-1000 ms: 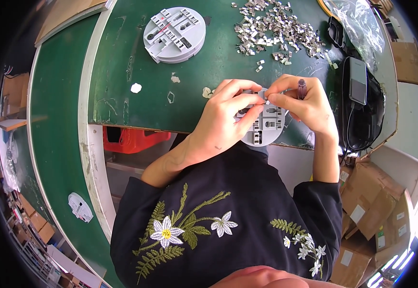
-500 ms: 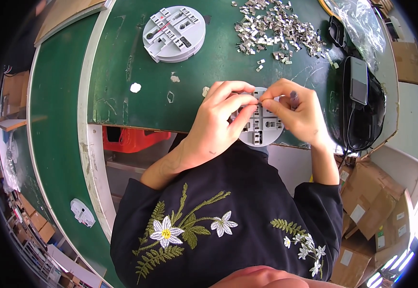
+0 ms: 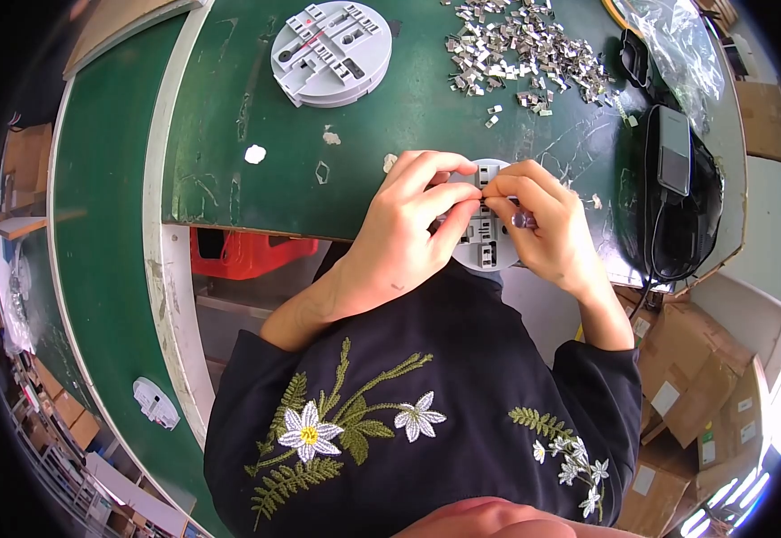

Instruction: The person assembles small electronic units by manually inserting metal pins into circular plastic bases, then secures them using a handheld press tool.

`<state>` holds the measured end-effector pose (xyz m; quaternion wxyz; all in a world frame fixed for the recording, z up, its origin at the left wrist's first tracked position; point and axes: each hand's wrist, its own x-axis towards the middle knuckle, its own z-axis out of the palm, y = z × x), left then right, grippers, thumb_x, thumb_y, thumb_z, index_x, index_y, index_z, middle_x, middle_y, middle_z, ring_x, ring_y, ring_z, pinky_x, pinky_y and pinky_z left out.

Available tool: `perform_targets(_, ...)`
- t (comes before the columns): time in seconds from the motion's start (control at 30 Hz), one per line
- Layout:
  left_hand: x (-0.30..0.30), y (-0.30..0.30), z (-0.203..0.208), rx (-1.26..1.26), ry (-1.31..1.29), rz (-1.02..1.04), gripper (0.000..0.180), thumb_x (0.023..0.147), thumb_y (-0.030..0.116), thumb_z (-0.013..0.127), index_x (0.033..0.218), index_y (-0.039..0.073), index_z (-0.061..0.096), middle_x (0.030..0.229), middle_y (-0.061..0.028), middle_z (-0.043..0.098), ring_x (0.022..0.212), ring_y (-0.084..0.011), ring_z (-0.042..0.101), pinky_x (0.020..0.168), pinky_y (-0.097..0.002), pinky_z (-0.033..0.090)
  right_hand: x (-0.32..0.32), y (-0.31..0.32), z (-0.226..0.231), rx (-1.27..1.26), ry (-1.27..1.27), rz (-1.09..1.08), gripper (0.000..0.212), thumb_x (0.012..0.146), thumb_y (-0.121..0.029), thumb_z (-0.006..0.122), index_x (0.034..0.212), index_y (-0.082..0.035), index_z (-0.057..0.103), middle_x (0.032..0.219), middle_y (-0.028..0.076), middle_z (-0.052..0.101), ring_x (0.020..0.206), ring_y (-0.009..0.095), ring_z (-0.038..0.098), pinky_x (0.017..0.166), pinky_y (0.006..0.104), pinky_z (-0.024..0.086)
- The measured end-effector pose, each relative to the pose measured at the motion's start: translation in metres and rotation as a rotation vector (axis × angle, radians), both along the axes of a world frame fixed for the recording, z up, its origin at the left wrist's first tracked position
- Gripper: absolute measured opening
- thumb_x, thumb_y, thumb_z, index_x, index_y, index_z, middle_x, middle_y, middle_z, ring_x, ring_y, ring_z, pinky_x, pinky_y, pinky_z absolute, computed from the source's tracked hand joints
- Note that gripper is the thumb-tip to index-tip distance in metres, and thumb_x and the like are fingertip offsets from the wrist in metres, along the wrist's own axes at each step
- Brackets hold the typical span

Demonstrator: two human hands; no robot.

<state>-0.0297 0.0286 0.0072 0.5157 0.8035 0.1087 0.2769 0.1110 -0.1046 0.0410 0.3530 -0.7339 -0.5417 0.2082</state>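
Observation:
A round light-grey plastic base (image 3: pixel 500 255) with slots and raised blocks lies at the table's front edge, partly covered by both hands. Over its left side, my left hand (image 3: pixel 416 215) is closed, thumb and forefinger pinched above the base. My right hand (image 3: pixel 547 229) meets it there, fingertips also pinched together. Whatever tiny part sits between the fingertips is too small to make out. Tucked within my right hand is a slim tool with a translucent purplish end (image 3: pixel 523 220); the rest of it is hidden.
Small metal clips (image 3: pixel 525 54) lie heaped at the back. Another round grey base (image 3: pixel 332 54) sits back left. On the right are a black case (image 3: pixel 691 220) with a cabled power bank (image 3: pixel 673 152) and a clear plastic bag (image 3: pixel 677 45). A red stool (image 3: pixel 247 254) stands below the table edge.
My right hand has turned slightly and its fingers have drawn in, so the slim tool's end now points lower. My left hand stays nearly in place. The view has shifted a little.

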Motion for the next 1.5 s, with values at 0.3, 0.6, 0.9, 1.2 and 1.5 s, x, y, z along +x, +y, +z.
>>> perform_targets(0.3, -0.003, 0.002, -0.002, -0.007, -0.012, 0.007, 0.013, 0.078, -0.007, 0.07, 0.091, -0.002, 0.071, 0.112, -0.008, 0.066, 0.091, -0.02, 0.056, 0.074, -0.0277, 0.048, -0.011, 0.0, -0.003, 0.059, -0.103, -0.022, 0.014, 0.081, 0.01, 0.066, 0.093, 0.003, 0.068, 0.094, 0.009, 0.064, 0.069, 0.019, 0.057, 0.062, 0.0268, 0.046)
perform_targets(0.6, -0.005, 0.005, -0.001, -0.03, 0.021, -0.002, 0.012, 0.079, -0.007, 0.068, 0.09, -0.002, 0.072, 0.111, -0.0077, 0.066, 0.09, -0.0197, 0.056, 0.077, -0.0283, 0.049, -0.015, 0.002, 0.004, -0.025, 0.037, -0.082, 0.017, 0.08, 0.01, 0.069, 0.095, 0.003, 0.073, 0.094, 0.007, 0.065, 0.07, 0.016, 0.057, 0.061, 0.0237, 0.045)
perform_targets(0.9, -0.007, 0.003, -0.001, -0.041, 0.024, -0.061, 0.042, 0.075, 0.008, 0.078, 0.114, -0.001, 0.065, 0.126, -0.0124, 0.06, 0.108, -0.0271, 0.056, 0.093, -0.0363, 0.047, 0.004, 0.013, 0.045, -0.062, 0.298, -0.244, 0.011, 0.089, -0.005, 0.064, 0.082, 0.002, 0.067, 0.081, 0.006, 0.061, 0.061, 0.01, 0.046, 0.053, 0.0215, 0.035)
perform_targets(1.2, 0.0, -0.01, -0.009, 0.107, 0.037, -0.134, 0.079, 0.068, 0.02, 0.086, 0.136, -0.001, 0.05, 0.14, -0.0174, 0.051, 0.125, -0.0351, 0.05, 0.106, -0.0455, 0.041, 0.008, 0.038, 0.011, 0.548, 1.141, -0.051, 0.041, 0.105, -0.027, 0.041, 0.065, -0.016, 0.035, 0.054, -0.002, 0.035, 0.048, 0.008, 0.026, 0.043, 0.0223, 0.025)
perform_targets(1.5, 0.003, -0.014, -0.011, 0.18, 0.03, -0.156, 0.082, 0.069, 0.02, 0.084, 0.137, -0.005, 0.046, 0.141, -0.0214, 0.046, 0.125, -0.0379, 0.047, 0.106, -0.046, 0.042, 0.005, 0.032, -0.001, 0.489, 1.164, 0.015, 0.043, 0.104, -0.025, 0.04, 0.063, -0.015, 0.036, 0.049, -0.003, 0.03, 0.046, 0.008, 0.022, 0.041, 0.0227, 0.02)
